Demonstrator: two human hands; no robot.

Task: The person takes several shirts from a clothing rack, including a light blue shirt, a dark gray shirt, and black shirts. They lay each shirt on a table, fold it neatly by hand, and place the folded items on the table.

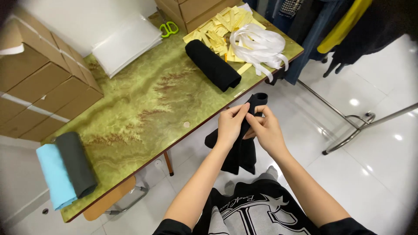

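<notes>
My left hand (230, 125) and my right hand (266, 129) both pinch a black garment (244, 152) in front of me, off the table's near edge. The cloth's top end curls into a small loop above my fingers and the rest hangs down between my forearms. A rolled black garment (213, 65) lies on the green marbled table (143, 104), further away from my hands.
White straps (257, 45) and yellow paper strips (220, 30) are piled at the table's far end, with green scissors (169, 28) and clear bags (126, 43) nearby. Rolled grey (76, 164) and light blue (54, 176) cloths lie at the left end. Cardboard boxes (39, 82) and a clothes rack (357, 117) flank the table.
</notes>
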